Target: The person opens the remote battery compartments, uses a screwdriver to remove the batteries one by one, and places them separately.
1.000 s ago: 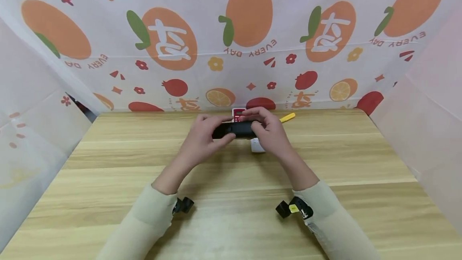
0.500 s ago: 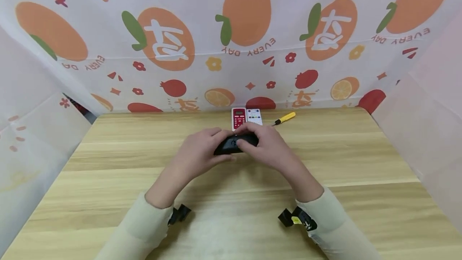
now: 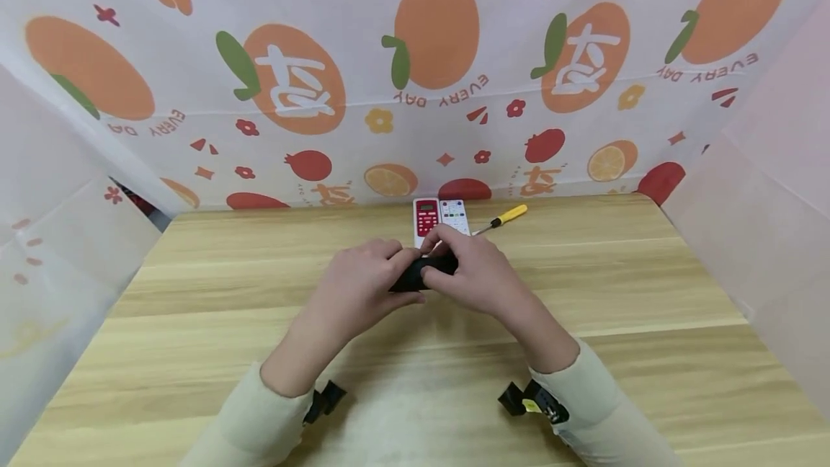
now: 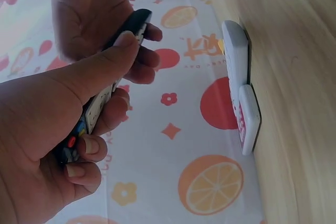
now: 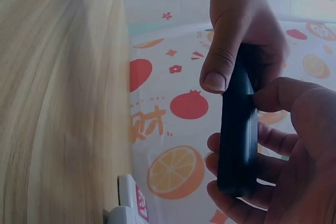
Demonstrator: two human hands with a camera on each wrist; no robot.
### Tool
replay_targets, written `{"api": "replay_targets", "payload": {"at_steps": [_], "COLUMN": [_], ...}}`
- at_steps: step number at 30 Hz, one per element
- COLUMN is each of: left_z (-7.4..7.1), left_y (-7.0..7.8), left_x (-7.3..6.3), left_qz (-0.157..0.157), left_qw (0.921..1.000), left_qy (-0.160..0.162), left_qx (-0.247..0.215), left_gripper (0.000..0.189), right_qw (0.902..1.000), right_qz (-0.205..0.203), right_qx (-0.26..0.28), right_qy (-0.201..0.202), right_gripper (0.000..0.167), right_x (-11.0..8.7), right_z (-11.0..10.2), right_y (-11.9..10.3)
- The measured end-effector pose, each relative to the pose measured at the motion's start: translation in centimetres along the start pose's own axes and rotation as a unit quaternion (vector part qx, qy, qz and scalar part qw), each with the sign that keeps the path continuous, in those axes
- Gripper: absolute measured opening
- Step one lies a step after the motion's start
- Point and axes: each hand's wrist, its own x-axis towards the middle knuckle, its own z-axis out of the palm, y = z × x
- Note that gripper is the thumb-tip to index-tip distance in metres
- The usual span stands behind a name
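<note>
Two hands share one slim black plastic remote control [image 3: 410, 277], and I have it raised over the far middle of the light wood-grain table [image 3: 415, 380]. My left hand [image 3: 362, 281] grips the left end, thumb along one long edge and fingers curled against the other side. My right hand [image 3: 476, 270] pinches the right end, its right thumb [image 5: 279, 92] bearing on the smooth back and the fingers wrapped beneath.

The step in hand looks like working that back with the right thumb while the left steadies the body. To do it well, I would let the left hold firm and square, press flat with the thumb pad, and push along the length rather than prying sideways. I would also watch that the fingers underneath do not squeeze the keys.

The remote itself is dark and rounded, its back facing up towards my head view. From the left wrist I can see its button face [image 4: 97, 109], with pale keys and red, yellow and blue ones near the left end. Whether the back cover has shifted I cannot tell.

Farther off lie a red-and-white rectangular keypad device [image 3: 426, 218], a white remote with small keys [image 3: 454, 216] just right of it, and a yellow-handled screwdriver [image 3: 509, 215] right again.
</note>
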Motion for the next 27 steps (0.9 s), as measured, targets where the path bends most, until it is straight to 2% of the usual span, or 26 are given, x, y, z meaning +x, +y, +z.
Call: {"api": "replay_targets", "payload": {"at_steps": [8, 18, 22, 27], "left_z": [0.04, 0.22, 0.07, -0.31], "left_y": [0.52, 0.36, 0.19, -0.31], "left_x": [-0.09, -0.20, -0.30, -0.27], "left_qz": [0.008, 0.013, 0.011, 0.001], "left_qw": [0.9997, 0.9997, 0.9997, 0.9994], "left_qy": [0.000, -0.018, -0.021, -0.032], "left_qx": [0.025, 0.011, 0.002, -0.014], "left_gripper": [0.050, 0.053, 0.054, 0.055], "right_qw": [0.9997, 0.9991, 0.9997, 0.9991], "right_qz": [0.013, -0.003, -0.006, -0.018], "right_qx": [-0.020, -0.042, -0.020, 0.036], "right_qy": [-0.003, -0.006, -0.011, -0.015], "right_gripper": [0.024, 0.022, 0.021, 0.013], "right_x": [-0.21, -0.39, -0.46, -0.58], "right_z": [0.40, 0.70, 0.75, 0.18], "right_y": [-0.33, -0.38, -0.33, -0.42]}}
